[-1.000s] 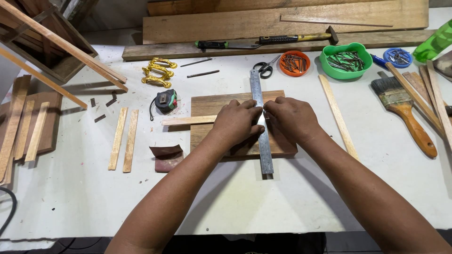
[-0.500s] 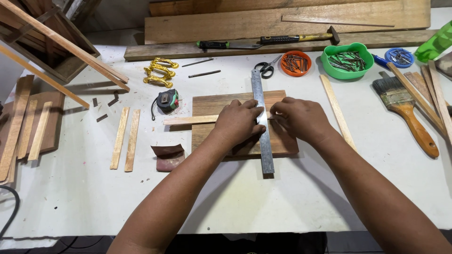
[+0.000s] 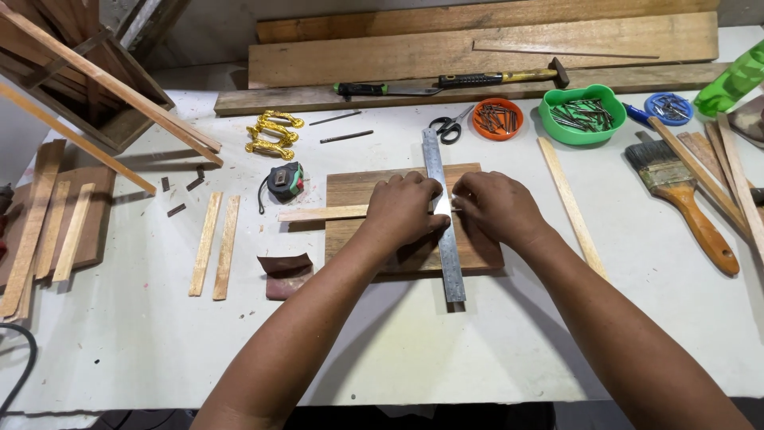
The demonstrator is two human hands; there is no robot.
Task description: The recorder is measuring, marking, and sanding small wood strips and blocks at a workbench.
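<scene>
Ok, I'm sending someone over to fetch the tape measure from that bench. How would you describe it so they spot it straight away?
Start at the square wooden board in the middle of the white table, where both hands press a steel ruler. Just off the board's upper left corner sits the tape measure. It is a small, rounded dark case with red and green patches, unlike the gold handles behind it or the flat wood strips to its left.

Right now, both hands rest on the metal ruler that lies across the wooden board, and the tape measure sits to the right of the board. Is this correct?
Not quite. The head view shows the tape measure to the left of the board, not the right. The rest holds: the left hand and right hand rest on the metal ruler that lies across the board.
</scene>
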